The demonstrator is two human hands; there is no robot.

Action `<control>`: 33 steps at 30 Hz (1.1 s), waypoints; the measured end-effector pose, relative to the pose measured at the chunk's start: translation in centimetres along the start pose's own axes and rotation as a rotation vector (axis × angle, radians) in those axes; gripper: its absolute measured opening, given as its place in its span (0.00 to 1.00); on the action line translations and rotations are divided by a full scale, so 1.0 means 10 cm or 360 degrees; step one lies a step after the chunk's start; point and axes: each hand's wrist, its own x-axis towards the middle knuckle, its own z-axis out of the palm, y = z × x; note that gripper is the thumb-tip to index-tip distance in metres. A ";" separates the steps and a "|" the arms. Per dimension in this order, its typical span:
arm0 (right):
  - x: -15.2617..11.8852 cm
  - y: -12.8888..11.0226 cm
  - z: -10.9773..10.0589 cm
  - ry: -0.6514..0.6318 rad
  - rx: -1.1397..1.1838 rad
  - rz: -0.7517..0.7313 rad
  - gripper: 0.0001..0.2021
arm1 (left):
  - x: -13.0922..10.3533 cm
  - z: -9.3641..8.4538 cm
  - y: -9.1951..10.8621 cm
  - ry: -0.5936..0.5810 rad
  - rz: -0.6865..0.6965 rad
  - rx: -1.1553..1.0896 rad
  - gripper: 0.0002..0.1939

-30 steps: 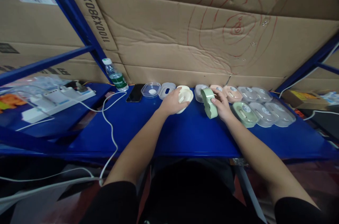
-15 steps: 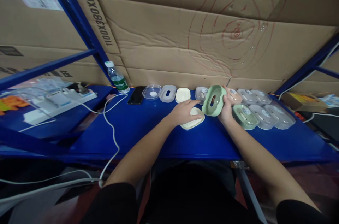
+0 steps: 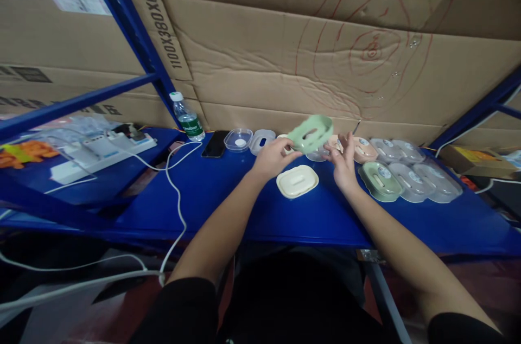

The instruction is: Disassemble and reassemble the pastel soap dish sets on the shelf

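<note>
The left hand (image 3: 273, 159) grasps one end of a pale green slotted tray (image 3: 310, 135), lifted and tilted above the counter (image 3: 232, 192). The right hand (image 3: 344, 167) is released, its fingers parted and raised to the right of that tray.

A cream oval piece with a raised bar (image 3: 298, 181) lies on the counter between the forearms, below the green tray. A second cream piece (image 3: 284, 138) is partly hidden behind the left hand. Left of it sit a grey slotted tray (image 3: 261, 141), a clear dish (image 3: 238, 140) with a white round spot, a black phone (image 3: 214, 144) and a water bottle (image 3: 188, 120), whose green label reads roughly "estbon".

To the right stand lidded containers in two rows: a green container (image 3: 381, 181), grey containers (image 3: 412, 182) and a peach container (image 3: 364, 150) among them. Several bear round stickers, their print too small to read.

Behind, a cardboard strip (image 3: 163, 29) reads "1100X380X62"; the cardboard panel (image 3: 240, 51) carries red hand-drawn rings (image 3: 372, 51).
</note>
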 end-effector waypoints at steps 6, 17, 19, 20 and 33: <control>-0.12 -0.25 0.10 -0.0262 -0.0188 -0.0066 0.30 | 0.09 -0.43 -0.38 0.0403 -0.0343 0.0556 0.16; -0.27 -0.52 0.27 -0.1030 -0.0759 -0.0613 0.30 | 0.09 -0.42 -0.49 0.0057 -0.0772 0.0851 0.21; -0.27 -0.50 0.28 -0.1055 -0.0819 -0.0663 0.28 | 0.10 -0.42 -0.49 0.0060 -0.0799 0.0863 0.22; -0.27 -0.50 0.28 -0.1056 -0.0837 -0.0684 0.26 | 0.10 -0.42 -0.49 0.0062 -0.0803 0.0866 0.22; -0.26 -0.49 0.23 -0.0923 -0.0946 -0.0907 0.14 | 0.11 -0.37 -0.54 -0.0039 -0.0832 0.0874 0.20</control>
